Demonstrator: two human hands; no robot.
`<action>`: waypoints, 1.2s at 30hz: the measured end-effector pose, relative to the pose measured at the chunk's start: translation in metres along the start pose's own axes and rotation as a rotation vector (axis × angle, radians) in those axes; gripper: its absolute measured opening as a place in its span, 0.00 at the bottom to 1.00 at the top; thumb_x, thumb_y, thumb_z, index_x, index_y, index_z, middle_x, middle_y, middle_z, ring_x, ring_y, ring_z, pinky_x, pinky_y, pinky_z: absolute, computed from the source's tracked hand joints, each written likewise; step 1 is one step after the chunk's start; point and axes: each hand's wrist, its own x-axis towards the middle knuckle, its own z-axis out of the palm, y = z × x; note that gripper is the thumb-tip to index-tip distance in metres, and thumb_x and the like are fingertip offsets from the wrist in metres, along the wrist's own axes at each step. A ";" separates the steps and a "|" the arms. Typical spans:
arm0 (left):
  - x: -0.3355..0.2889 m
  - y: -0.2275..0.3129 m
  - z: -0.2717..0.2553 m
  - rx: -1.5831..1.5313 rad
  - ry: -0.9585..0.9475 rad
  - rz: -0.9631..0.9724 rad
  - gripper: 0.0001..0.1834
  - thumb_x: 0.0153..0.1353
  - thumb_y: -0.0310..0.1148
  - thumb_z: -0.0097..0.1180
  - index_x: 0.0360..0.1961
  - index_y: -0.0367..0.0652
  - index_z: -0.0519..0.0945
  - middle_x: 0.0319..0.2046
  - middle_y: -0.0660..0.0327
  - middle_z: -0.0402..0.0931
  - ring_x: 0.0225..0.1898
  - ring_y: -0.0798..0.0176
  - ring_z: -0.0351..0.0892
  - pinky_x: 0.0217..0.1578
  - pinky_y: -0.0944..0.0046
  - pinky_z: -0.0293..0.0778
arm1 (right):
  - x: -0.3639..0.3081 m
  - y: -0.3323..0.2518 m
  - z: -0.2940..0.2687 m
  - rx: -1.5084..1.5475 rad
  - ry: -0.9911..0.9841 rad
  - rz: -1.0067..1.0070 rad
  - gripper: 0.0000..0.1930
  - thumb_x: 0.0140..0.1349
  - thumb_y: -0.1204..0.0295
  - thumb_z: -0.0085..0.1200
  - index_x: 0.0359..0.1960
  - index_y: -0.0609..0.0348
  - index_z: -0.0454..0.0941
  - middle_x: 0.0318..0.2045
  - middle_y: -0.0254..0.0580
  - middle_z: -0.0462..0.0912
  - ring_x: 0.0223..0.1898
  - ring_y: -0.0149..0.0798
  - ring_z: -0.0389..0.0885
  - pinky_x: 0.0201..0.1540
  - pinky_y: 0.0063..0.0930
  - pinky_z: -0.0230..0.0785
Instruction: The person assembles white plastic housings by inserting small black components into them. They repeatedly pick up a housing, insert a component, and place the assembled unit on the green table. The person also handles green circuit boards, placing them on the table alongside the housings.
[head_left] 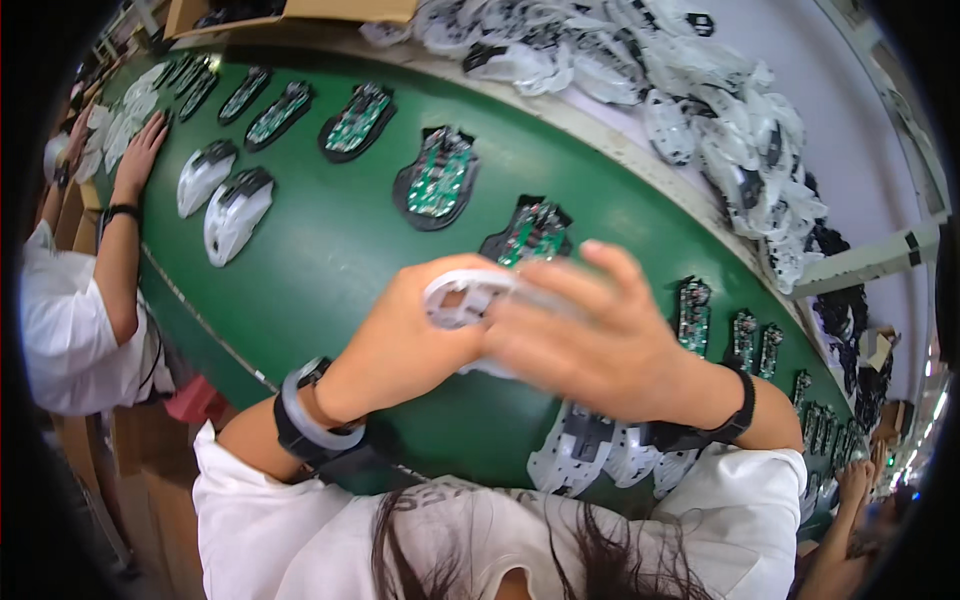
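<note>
In front of my chest, my left hand (405,325) is closed round a white plastic mouse shell (463,298), with its ribbed, open inner side partly showing. My right hand (600,345) is over the shell's right side, its fingers stretched toward it and smeared by motion. Whether those fingers grip the shell is hidden. Just beyond my hands, a green circuit board on a black mouse base (530,235) lies on the green work surface (330,230). White and grey mouse shells (572,450) lie under my right forearm.
More mouse bases with boards (440,180) line the surface. Two white shells (238,215) lie at left. Bagged white parts (690,120) are heaped beyond the ledge. A cardboard box (290,15) stands at the back. Another person's hand (140,160) rests at far left; other hands (855,485) are at far right.
</note>
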 end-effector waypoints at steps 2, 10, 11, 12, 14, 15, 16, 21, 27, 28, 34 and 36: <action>-0.002 -0.002 -0.004 0.109 -0.011 0.028 0.16 0.52 0.22 0.57 0.44 0.36 0.77 0.37 0.64 0.79 0.39 0.74 0.75 0.42 0.71 0.72 | 0.000 -0.007 0.009 -0.235 -0.011 -0.140 0.13 0.59 0.64 0.49 0.46 0.47 0.70 0.37 0.28 0.77 0.55 0.35 0.70 0.60 0.54 0.56; -0.019 0.015 0.005 0.404 -0.008 0.303 0.21 0.47 0.18 0.58 0.45 0.40 0.79 0.36 0.57 0.81 0.38 0.63 0.80 0.40 0.67 0.75 | -0.006 -0.024 -0.012 -0.302 0.024 -0.223 0.16 0.60 0.64 0.46 0.50 0.48 0.68 0.40 0.31 0.78 0.56 0.34 0.69 0.61 0.60 0.55; -0.020 0.012 0.007 0.574 0.079 0.427 0.22 0.46 0.19 0.58 0.46 0.41 0.79 0.37 0.56 0.80 0.38 0.60 0.81 0.40 0.65 0.75 | -0.012 -0.027 -0.021 -0.280 0.077 -0.251 0.16 0.60 0.64 0.46 0.50 0.48 0.68 0.41 0.32 0.78 0.55 0.34 0.70 0.60 0.59 0.55; -0.023 0.007 0.010 0.733 0.165 0.548 0.23 0.45 0.19 0.59 0.47 0.42 0.79 0.38 0.55 0.80 0.38 0.57 0.81 0.40 0.64 0.76 | -0.022 -0.032 -0.033 -0.254 0.124 -0.272 0.16 0.60 0.65 0.46 0.50 0.48 0.68 0.43 0.32 0.78 0.55 0.34 0.71 0.60 0.59 0.55; -0.033 0.002 0.015 1.073 0.160 0.545 0.29 0.43 0.22 0.62 0.52 0.48 0.77 0.48 0.53 0.76 0.42 0.50 0.79 0.42 0.58 0.76 | -0.042 -0.046 -0.050 -0.152 0.111 -0.195 0.15 0.60 0.69 0.48 0.50 0.48 0.70 0.46 0.35 0.78 0.53 0.36 0.75 0.60 0.57 0.56; -0.039 -0.002 0.020 1.150 -0.046 0.364 0.36 0.44 0.23 0.62 0.59 0.51 0.70 0.59 0.50 0.66 0.51 0.48 0.73 0.49 0.55 0.72 | -0.050 -0.050 -0.054 -0.116 0.070 -0.092 0.15 0.59 0.69 0.49 0.49 0.49 0.71 0.45 0.36 0.79 0.52 0.37 0.75 0.60 0.56 0.56; -0.044 -0.003 0.023 1.212 -0.216 0.352 0.40 0.43 0.23 0.63 0.62 0.52 0.66 0.61 0.49 0.61 0.54 0.48 0.69 0.52 0.53 0.69 | -0.056 -0.051 -0.057 -0.086 0.025 0.006 0.15 0.58 0.70 0.51 0.48 0.49 0.72 0.44 0.36 0.79 0.51 0.37 0.76 0.60 0.55 0.56; -0.070 0.011 0.002 0.954 -0.041 0.291 0.49 0.41 0.27 0.68 0.65 0.40 0.57 0.65 0.44 0.53 0.63 0.42 0.59 0.60 0.50 0.59 | -0.095 -0.060 -0.100 -0.079 -0.059 0.306 0.15 0.47 0.79 0.58 0.39 0.57 0.77 0.36 0.44 0.80 0.37 0.45 0.80 0.49 0.47 0.68; -0.061 -0.013 0.035 1.098 0.060 0.313 0.51 0.48 0.44 0.68 0.65 0.28 0.52 0.65 0.38 0.51 0.67 0.39 0.49 0.65 0.49 0.50 | -0.096 -0.074 -0.099 0.048 0.057 0.339 0.16 0.42 0.83 0.57 0.37 0.65 0.78 0.28 0.44 0.78 0.27 0.43 0.78 0.26 0.33 0.71; -0.052 -0.023 0.041 1.096 0.018 0.322 0.50 0.48 0.44 0.67 0.65 0.29 0.53 0.65 0.39 0.51 0.67 0.39 0.49 0.64 0.48 0.50 | -0.094 -0.076 -0.102 0.055 -0.007 0.295 0.14 0.44 0.79 0.58 0.36 0.65 0.78 0.26 0.40 0.76 0.26 0.40 0.77 0.25 0.30 0.69; -0.043 -0.038 0.070 1.205 -0.016 0.307 0.41 0.48 0.35 0.62 0.63 0.35 0.61 0.65 0.46 0.56 0.67 0.43 0.53 0.64 0.50 0.49 | -0.101 -0.081 -0.130 -0.230 0.224 0.215 0.15 0.42 0.75 0.59 0.37 0.60 0.79 0.26 0.37 0.75 0.25 0.35 0.75 0.26 0.26 0.68; -0.042 -0.044 0.075 1.161 0.063 0.340 0.34 0.51 0.34 0.57 0.60 0.37 0.65 0.64 0.50 0.60 0.66 0.46 0.56 0.64 0.51 0.49 | -0.121 -0.050 -0.151 -0.392 0.422 0.324 0.15 0.44 0.82 0.57 0.37 0.59 0.79 0.26 0.39 0.78 0.28 0.40 0.78 0.30 0.31 0.71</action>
